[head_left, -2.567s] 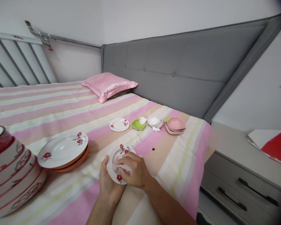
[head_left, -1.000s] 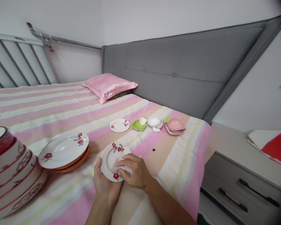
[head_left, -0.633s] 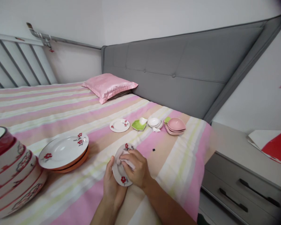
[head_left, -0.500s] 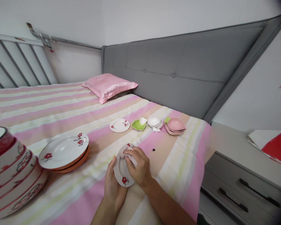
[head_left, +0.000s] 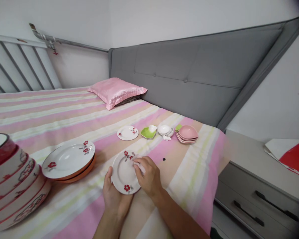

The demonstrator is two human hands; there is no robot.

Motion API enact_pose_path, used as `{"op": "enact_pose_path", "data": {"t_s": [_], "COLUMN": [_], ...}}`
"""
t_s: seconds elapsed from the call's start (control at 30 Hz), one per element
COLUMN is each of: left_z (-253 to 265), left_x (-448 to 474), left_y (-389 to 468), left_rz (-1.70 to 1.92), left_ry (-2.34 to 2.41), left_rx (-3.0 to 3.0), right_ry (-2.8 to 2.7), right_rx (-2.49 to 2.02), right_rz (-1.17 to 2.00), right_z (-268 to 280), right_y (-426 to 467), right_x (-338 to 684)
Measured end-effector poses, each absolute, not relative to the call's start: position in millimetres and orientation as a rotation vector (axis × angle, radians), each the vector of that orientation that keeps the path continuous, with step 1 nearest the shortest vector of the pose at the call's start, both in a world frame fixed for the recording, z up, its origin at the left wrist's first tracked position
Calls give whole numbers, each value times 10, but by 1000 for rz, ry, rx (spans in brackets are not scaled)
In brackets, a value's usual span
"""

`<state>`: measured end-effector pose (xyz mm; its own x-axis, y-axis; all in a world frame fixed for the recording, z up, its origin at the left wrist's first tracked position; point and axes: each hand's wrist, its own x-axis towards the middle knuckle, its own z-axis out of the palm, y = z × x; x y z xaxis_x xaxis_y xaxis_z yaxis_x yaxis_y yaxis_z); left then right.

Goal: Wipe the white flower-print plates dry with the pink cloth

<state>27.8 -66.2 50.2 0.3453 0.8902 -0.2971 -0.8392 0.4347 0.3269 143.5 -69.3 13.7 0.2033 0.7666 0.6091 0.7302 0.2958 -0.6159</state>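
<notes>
My left hand (head_left: pixel 114 196) holds a small white plate (head_left: pixel 124 174) with red flowers from below, its thumb along the left rim. The plate is tilted up toward me. My right hand (head_left: pixel 149 174) is closed on a pale crumpled tissue or cloth (head_left: pixel 140 163), pressed at the plate's right rim. Most of the tissue is hidden by the fingers. Beyond the hands lies a similar flowered plate (head_left: pixel 127 132). Beside it sit a green leaf-shaped dish (head_left: pixel 147 133), a stack of small white dishes (head_left: pixel 164 129) and a stack of pink bowls (head_left: pixel 187 132).
On the striped bed, larger flowered plates (head_left: pixel 67 161) with orange undersides are stacked at left, near a tall stack of red-and-white bowls (head_left: pixel 17 189). A small black piece (head_left: pixel 164 159) lies right of my hands. A pink pillow (head_left: pixel 117 91) rests near the grey headboard (head_left: pixel 169 73); a nightstand (head_left: pixel 259 172) stands right.
My left hand has moved slightly left and turned the plate to face me more. The right hand with the tissue has shifted from the plate's upper middle to its right rim.
</notes>
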Motion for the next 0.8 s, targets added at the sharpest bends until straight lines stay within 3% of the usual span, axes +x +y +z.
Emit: {"op": "enact_pose_path", "data": {"t_s": [0.43,0.8], "left_z": [377,448], "left_x": [196,334], "left_y": [-587,-698], "left_rz": [1167,1063], "left_ry": [411,462], "left_rx": [171,138], "right_ry": [-1818,-1698], "right_rx": [-1182,-1164], "right_rz": [101,44], "right_z": [195,209], "right_y": [-777,-761], "right_x": [1412,1410]}}
